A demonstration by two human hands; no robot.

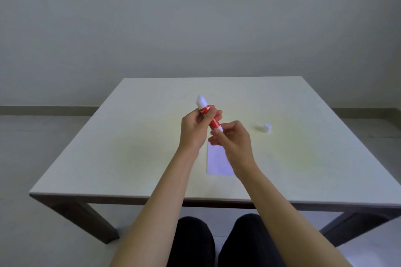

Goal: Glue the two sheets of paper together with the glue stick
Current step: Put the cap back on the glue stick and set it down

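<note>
Both bare hands hold a red-and-white plastic glue stick [209, 115] in the air above the middle of the pale, square table [130, 147]. The left hand [193, 128] is wrapped around the upper part of the red barrel, fingers curled over the label and thumb on the near side, so that the white pointed tip of the glue stick stands clear above the fist, pointing up and toward the far edge. The right hand [233, 137] closes its fingertips on the white base end, which pokes out just below the left hand's fingers; the barrel thus runs on a slant from the tip at upper left down to the base at lower right, with each end in a different grip. Directly beneath the hands, a white rectangular sheet of paper [218, 161] lies flat on the table, closer to the near edge than the far one, its right side hidden by the right wrist; whether this is one sheet or two stacked cannot be told. A small white cylindrical cap [267, 128] stands alone on the table well to the right of the hands, toward the right edge, apart from both the paper and the glue stick. The person's dark-clothed knees [227, 243] show below the near edge.
</note>
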